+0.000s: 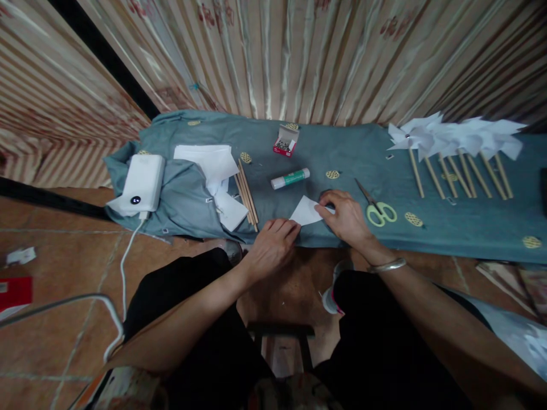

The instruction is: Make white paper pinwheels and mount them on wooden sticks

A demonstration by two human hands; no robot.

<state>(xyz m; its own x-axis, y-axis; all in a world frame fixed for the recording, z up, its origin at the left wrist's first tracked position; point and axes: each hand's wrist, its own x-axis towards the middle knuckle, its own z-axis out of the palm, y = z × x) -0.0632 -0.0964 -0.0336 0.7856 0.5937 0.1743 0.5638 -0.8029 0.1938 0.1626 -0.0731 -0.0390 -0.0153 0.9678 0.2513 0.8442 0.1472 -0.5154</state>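
Note:
A piece of white paper [306,212], folded to a triangle, lies at the front edge of the cloth-covered bench between my hands. My left hand [276,242] has its fingers closed on the paper's left corner. On the right side, my right hand [342,215] pinches the sheet between thumb and fingers. Scissors [378,209] with pale green handles rest just right of my right hand. Beyond the paper lies a glue stick [290,179] with a green label. Several thin wooden sticks [247,196] are to the left of my left hand.
A small red box [285,141] of metal pins stands open at the back. White paper sheets [205,155] and a white power bank [143,183] with a cable are at left. Several white paper pinwheels [453,136] on sticks lie at right. A curtain [290,62] hangs behind the bench.

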